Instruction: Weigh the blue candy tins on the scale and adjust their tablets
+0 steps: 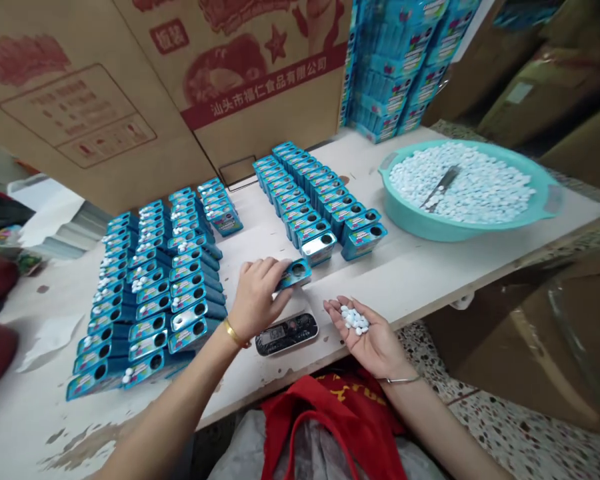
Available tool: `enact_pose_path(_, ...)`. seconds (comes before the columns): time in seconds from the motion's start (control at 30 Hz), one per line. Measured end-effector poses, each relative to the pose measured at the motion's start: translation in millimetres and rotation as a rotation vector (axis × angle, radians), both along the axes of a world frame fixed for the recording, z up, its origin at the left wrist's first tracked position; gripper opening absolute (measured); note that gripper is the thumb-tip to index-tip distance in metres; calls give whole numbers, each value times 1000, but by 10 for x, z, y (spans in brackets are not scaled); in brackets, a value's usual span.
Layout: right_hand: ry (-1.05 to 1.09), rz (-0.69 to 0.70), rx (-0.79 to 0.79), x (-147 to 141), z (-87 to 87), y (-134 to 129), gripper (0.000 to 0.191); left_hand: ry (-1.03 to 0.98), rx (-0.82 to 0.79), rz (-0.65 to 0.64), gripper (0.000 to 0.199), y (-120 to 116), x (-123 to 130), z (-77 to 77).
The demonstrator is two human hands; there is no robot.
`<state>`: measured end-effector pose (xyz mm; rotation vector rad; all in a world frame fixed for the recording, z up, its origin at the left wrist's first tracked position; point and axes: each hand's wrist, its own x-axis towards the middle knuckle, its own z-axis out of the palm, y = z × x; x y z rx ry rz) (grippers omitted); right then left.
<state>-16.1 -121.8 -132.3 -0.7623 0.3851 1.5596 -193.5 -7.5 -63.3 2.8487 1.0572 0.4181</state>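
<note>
My left hand [258,297] grips a small blue candy box [296,272], its fingers and thumb around the sides. The box has a round dark hole in its top. Palm up near the table's front edge is my right hand [375,343], cupping a small heap of white candies [354,320]. Between and below the hands lies a black device [287,334] with a small display. Beyond my left hand stand two rows of similar blue boxes [325,190]. Further left, more rows of boxes [153,287] stand upright, many with white candies on their tops.
A turquoise basin [430,227] full of white candies, with a metal scoop-like tool [443,187] lying in it, stands at the right. A large cardboard carton [275,127] closes off the back. Stacked blue packs [385,80] rise behind the basin. Paper sheets [55,220] lie at left.
</note>
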Motion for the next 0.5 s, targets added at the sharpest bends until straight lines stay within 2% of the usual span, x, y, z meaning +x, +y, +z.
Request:
enact_pose_path(0.1,11,-50,-38,53,-45,5,20,-35,-6,-55,37,39,382,-75)
enact_pose_path(0.2,8,-86,-99,107,-80,20,22,25,24,-48,36,124,687,-270)
enact_pose_path(0.27,2,-95,-120,142,-109,21,21,78,54,-13,36,174,793,-393)
enact_pose_path(0.33,1,-96,-133,169,-148,16,20,95,82,-14,40,231,809,-451)
enact_pose_path(0.43,12,-81,-154,181,-218,14,20,31,120,-30,47,452,678,-391)
enact_pose_path(0.5,18,-58,-162,164,-255,24,20,8,146,112,46,755,493,-292)
